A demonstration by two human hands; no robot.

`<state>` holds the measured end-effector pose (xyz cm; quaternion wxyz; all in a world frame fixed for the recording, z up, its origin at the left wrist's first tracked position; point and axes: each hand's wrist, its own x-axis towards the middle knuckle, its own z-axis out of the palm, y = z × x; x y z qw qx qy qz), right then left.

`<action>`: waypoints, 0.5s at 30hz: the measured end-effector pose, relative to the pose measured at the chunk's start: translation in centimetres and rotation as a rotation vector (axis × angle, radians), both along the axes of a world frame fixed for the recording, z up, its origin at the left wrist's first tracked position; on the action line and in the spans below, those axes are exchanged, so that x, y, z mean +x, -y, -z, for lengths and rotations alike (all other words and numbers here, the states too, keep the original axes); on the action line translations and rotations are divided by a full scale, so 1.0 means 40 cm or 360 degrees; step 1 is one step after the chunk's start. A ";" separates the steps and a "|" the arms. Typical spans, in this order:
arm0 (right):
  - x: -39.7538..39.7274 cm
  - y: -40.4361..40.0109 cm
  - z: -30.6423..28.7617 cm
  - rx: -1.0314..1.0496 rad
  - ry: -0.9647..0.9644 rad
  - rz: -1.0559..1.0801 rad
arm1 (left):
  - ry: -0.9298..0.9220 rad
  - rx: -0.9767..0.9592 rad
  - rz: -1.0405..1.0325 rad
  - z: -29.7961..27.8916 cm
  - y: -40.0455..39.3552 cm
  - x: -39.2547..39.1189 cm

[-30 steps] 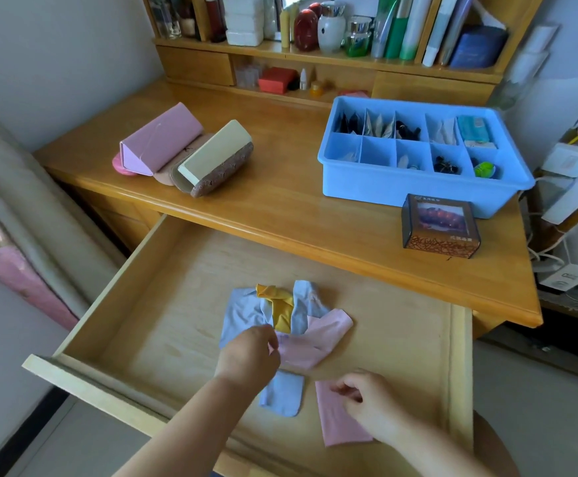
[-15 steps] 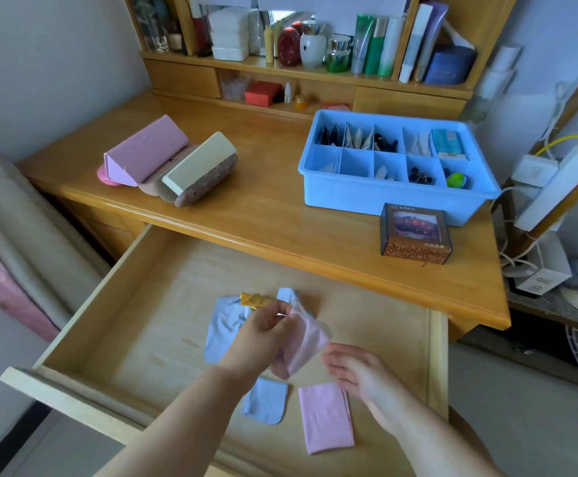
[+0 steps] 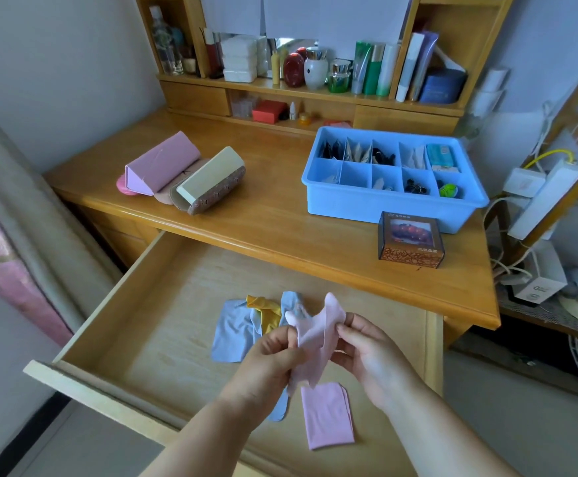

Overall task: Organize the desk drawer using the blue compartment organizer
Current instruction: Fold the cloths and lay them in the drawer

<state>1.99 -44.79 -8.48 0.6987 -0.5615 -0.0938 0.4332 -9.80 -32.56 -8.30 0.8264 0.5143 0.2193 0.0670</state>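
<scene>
Both my hands, left hand (image 3: 274, 352) and right hand (image 3: 366, 352), pinched crumpled pink cloth (image 3: 317, 335) above open drawer (image 3: 163, 325). Blue organizer (image 3: 377, 206) sat at desk's right back. Best move: square corners, fold flat.

White device (image 3: 538, 287) at right reads "0"; box (image 3: 410, 239) text illegible.

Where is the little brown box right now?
The brown box stands on the desk, right side, just in front of the blue organizer.
</scene>
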 end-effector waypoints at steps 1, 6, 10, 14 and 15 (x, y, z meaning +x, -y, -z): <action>-0.002 0.001 -0.004 -0.0041 0.0076 -0.0016 | 0.0036 -0.0106 -0.0023 -0.008 0.003 0.001; -0.013 0.004 -0.024 -0.0330 0.0305 -0.0016 | 0.0046 -0.0412 -0.0172 -0.035 0.002 0.005; -0.025 -0.005 -0.054 -0.0123 0.0086 -0.0025 | -0.0032 -0.0505 -0.0026 -0.049 -0.007 -0.003; -0.027 -0.001 -0.070 -0.0368 0.0418 -0.0226 | -0.0197 -0.0431 0.0123 -0.043 -0.006 -0.013; -0.023 0.000 -0.070 -0.0524 0.0542 -0.0229 | -0.0252 -0.0320 0.0099 -0.037 -0.002 -0.014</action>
